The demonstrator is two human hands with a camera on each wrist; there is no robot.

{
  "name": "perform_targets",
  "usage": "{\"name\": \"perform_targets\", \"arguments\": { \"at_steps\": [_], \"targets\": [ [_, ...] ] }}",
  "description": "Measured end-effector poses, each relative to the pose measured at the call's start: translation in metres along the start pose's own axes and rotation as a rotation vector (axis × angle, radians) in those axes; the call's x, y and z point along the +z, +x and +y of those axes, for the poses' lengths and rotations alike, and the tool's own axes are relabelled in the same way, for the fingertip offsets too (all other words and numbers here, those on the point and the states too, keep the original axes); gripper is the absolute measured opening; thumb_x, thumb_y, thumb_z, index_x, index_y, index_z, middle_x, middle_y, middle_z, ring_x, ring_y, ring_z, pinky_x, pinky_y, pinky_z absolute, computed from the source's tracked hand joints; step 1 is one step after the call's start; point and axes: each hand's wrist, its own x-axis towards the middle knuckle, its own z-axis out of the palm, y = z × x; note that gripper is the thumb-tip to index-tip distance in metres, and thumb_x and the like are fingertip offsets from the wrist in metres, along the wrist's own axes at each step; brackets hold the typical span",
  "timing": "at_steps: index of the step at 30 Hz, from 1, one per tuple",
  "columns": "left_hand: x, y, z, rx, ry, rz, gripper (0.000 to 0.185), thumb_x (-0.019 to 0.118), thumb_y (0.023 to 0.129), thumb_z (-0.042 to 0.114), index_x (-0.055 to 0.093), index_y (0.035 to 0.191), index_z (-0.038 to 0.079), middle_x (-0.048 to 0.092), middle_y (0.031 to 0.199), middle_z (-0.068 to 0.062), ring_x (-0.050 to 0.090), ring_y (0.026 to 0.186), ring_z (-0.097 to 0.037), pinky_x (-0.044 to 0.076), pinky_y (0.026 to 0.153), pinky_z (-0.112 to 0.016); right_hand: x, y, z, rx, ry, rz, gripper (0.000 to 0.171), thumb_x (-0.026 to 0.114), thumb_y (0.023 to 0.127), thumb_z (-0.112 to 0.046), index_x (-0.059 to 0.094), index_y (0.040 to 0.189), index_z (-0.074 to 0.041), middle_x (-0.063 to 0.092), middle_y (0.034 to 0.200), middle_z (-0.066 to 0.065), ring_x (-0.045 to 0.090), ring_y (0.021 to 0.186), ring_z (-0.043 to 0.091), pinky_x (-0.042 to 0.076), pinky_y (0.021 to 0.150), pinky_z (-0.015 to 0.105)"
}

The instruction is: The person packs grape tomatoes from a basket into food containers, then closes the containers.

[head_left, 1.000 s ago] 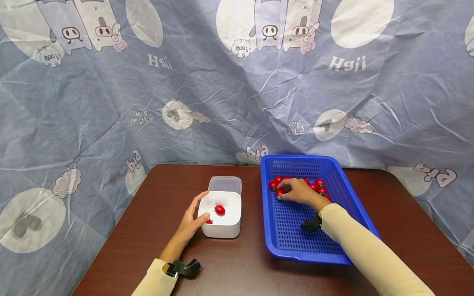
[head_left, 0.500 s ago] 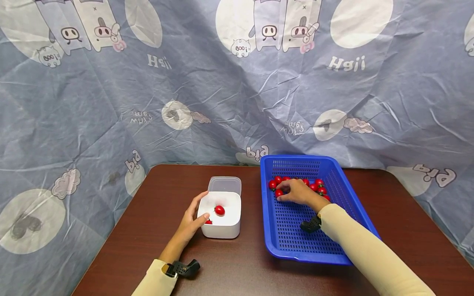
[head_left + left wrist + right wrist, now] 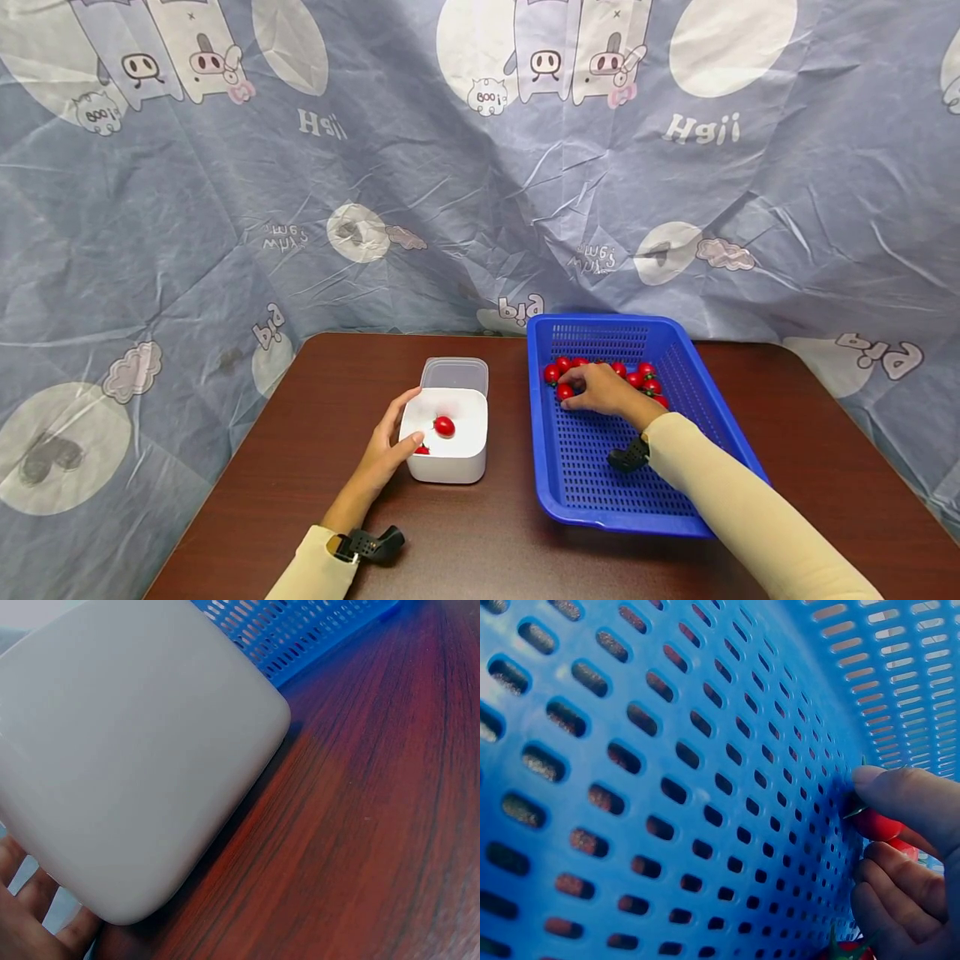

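My left hand [image 3: 388, 443] holds the left side of a white square plastic container [image 3: 448, 472], thumb over the near rim and fingers along the outside. Inside lie a cherry tomato [image 3: 444, 427] and, partly behind the thumb, another bit of red tomato [image 3: 422, 450]. The left wrist view shows the container's smooth wall [image 3: 142, 750] with some fingers at lower left. Down in the blue basket [image 3: 551, 492], my right hand [image 3: 603, 389] pinches a cherry tomato [image 3: 876, 825] between thumb and fingers. Several more cherry tomatoes [image 3: 647, 370] lie around that hand, some hidden by it.
A clear lid [image 3: 456, 375] lies behind the white container. The basket's raised, perforated walls surround the right hand. Both stand on a dark brown table [image 3: 300, 450], with a printed blue-grey cloth [image 3: 420, 167] hanging behind it.
Almost nothing differs. The tomato at my right fingertips has shifted slightly left and toward me; my left hand stays at the container.
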Motion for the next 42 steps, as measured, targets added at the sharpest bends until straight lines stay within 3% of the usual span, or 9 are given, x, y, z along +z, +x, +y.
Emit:
{"name": "perform_targets", "arguments": {
  "at_steps": [11, 20, 26, 30, 36, 42],
  "targets": [
    [-0.001, 0.0, -0.001, -0.007, -0.011, 0.0, 0.065, 0.058, 0.089, 0.012, 0.032, 0.149, 0.015, 0.04, 0.145, -0.017, 0.041, 0.125, -0.041, 0.046, 0.092, -0.03, -0.002, -0.002, -0.004, -0.008, -0.005, 0.017, 0.035, 0.081, 0.073, -0.015, 0.07, 0.105, -0.004, 0.072, 0.099, 0.013, 0.066, 0.096, 0.03, 0.048, 0.088, 0.05],
    [0.004, 0.0, 0.025, -0.007, -0.03, -0.02, 0.068, 0.057, 0.088, 0.005, 0.027, 0.148, -0.001, 0.036, 0.143, -0.029, 0.036, 0.123, -0.053, 0.046, 0.091, -0.029, -0.001, -0.001, 0.003, -0.008, -0.024, 0.036, 0.035, 0.078, 0.073, -0.012, 0.07, 0.106, -0.005, 0.071, 0.094, 0.009, 0.065, 0.087, 0.024, 0.05, 0.082, 0.047],
    [0.0, 0.0, 0.001, 0.007, -0.021, -0.004, 0.067, 0.059, 0.089, 0.013, 0.032, 0.149, 0.013, 0.039, 0.145, -0.018, 0.041, 0.124, -0.041, 0.046, 0.092, -0.029, -0.001, 0.0, 0.005, -0.005, 0.003, 0.03, 0.037, 0.078, 0.073, -0.011, 0.07, 0.109, -0.004, 0.071, 0.096, 0.009, 0.065, 0.091, 0.025, 0.049, 0.084, 0.047],
    [-0.001, 0.0, 0.0, -0.001, -0.029, -0.005, 0.066, 0.059, 0.089, 0.012, 0.032, 0.149, 0.014, 0.041, 0.144, -0.017, 0.041, 0.123, -0.042, 0.046, 0.092, -0.029, -0.004, 0.0, 0.004, -0.002, 0.028, 0.006, 0.037, 0.077, 0.075, -0.009, 0.069, 0.11, -0.003, 0.07, 0.102, 0.012, 0.065, 0.097, 0.029, 0.048, 0.087, 0.049],
    [0.002, -0.002, 0.019, -0.002, -0.026, -0.011, 0.066, 0.057, 0.089, 0.006, 0.029, 0.149, 0.003, 0.039, 0.142, -0.026, 0.038, 0.122, -0.052, 0.047, 0.09, -0.028, -0.003, 0.001, 0.005, -0.016, 0.039, 0.006, 0.036, 0.078, 0.076, -0.01, 0.069, 0.11, -0.004, 0.07, 0.105, 0.012, 0.066, 0.098, 0.03, 0.049, 0.088, 0.048],
    [0.006, -0.002, 0.035, -0.009, -0.008, -0.018, 0.066, 0.057, 0.089, 0.005, 0.028, 0.148, -0.001, 0.039, 0.142, -0.027, 0.038, 0.121, -0.053, 0.047, 0.09, -0.027, -0.006, 0.0, 0.004, -0.026, 0.045, 0.035, 0.035, 0.078, 0.075, -0.01, 0.069, 0.108, -0.004, 0.07, 0.104, 0.012, 0.066, 0.096, 0.029, 0.049, 0.087, 0.049]
  ]
}}
